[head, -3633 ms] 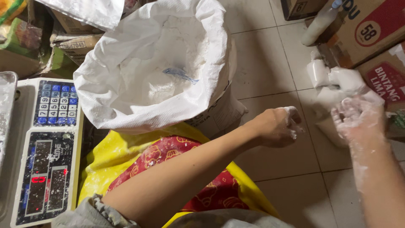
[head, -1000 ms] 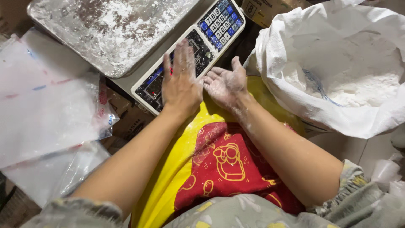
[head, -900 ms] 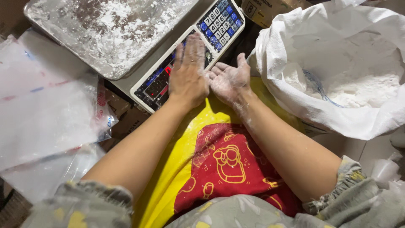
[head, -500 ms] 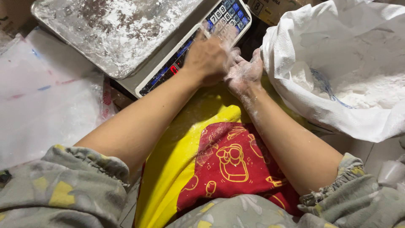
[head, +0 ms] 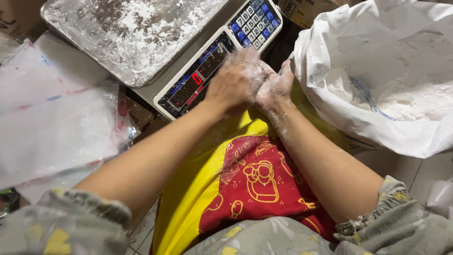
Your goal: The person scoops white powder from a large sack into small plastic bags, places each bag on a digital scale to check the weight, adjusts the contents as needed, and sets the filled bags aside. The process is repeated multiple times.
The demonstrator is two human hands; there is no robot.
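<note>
Since a second ago, hands moved from flat side by side to clasped. Left hand (head: 234, 81) pressed palm-down over right hand (head: 275, 86), both dusted white, holding nothing. Just beyond left hand: scale (head: 207, 71), red display lit, keypad above. Farther left: powdery metal tray (head: 127, 33), then plastic bags (head: 52, 123). Right of right hand: open white sack (head: 330, 56) of powder (head: 406, 101). Below hands: yellow-red apron (head: 245, 174).

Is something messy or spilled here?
Yes. White powder is smeared over the scale, mostly its metal tray, and coats both hands, pressed together beside the open sack.
</note>
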